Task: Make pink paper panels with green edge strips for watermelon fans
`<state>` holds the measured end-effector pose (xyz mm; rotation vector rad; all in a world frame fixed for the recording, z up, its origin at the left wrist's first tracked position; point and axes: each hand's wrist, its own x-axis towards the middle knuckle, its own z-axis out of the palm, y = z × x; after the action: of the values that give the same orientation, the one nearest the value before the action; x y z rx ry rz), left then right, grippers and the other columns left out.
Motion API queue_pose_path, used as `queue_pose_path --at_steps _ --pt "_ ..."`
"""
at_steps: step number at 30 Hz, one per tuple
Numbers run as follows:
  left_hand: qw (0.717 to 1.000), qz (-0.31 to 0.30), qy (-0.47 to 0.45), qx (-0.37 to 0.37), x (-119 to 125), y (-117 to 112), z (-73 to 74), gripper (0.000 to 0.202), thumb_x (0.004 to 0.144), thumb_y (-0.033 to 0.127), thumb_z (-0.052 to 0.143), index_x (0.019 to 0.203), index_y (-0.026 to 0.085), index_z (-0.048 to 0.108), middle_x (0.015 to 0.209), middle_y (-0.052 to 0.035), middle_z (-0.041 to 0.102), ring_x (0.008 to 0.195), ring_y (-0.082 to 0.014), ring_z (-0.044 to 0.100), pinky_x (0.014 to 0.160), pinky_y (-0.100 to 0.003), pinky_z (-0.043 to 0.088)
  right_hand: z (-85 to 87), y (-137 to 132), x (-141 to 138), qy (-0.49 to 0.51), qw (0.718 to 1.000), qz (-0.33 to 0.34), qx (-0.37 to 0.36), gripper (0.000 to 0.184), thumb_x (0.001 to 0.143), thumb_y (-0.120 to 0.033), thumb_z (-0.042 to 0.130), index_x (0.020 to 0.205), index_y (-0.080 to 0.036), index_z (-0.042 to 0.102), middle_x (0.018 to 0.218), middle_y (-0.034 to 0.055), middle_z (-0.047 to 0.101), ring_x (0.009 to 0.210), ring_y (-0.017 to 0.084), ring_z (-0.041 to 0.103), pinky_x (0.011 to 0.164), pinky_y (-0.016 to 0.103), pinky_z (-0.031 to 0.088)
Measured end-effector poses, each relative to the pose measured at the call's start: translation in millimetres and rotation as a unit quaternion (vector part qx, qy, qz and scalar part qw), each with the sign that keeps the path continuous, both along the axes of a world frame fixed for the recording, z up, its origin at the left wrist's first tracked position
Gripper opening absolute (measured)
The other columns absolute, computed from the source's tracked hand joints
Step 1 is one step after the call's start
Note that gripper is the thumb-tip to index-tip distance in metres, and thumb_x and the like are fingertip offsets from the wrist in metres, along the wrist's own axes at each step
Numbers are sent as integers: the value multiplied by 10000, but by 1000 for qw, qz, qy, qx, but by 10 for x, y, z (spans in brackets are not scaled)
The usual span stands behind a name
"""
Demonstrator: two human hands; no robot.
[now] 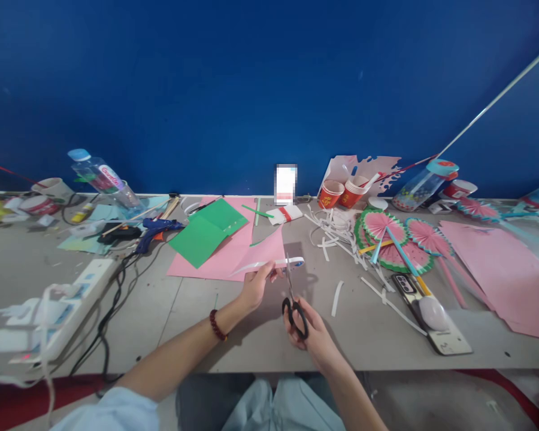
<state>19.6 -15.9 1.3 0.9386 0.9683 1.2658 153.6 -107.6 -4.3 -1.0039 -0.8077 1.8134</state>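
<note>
Left hand pinches strip shut between thumb and fingers above table, probably steadying it for cutting. Right hand curls round scissors handles, blades at strip; blade gap unclear.

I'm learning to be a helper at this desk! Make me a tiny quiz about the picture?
1. Which hand holds the scissors?
2. True or false: green paper lies on pink paper.
3. What is the left hand holding?
A) a bottle
B) a white strip
C) a cup

Key: 1. The right hand. 2. True. 3. B.
</note>
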Motion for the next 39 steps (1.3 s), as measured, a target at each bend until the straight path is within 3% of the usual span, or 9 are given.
queue_pose_path --at_steps 27,39 --pt "999 24 0 43 -1 -17 -66 424 772 523 627 580 147 662 605 -43 613 609 -139 500 592 -276 368 34 49 -20 8 999 -32 -6 443 723 -558 706 841 -192 486 569 -90 420 426 16 205 402 184 120" --pt "998 24 48 42 -20 -32 -46 455 777 569 585 589 161 661 631 -48 624 645 -161 507 631 -295 387 62 55 -24 -1 999 -49 -10 466 683 -571 726 804 -184 496 553 -84 400 445 27 186 411 188 120"
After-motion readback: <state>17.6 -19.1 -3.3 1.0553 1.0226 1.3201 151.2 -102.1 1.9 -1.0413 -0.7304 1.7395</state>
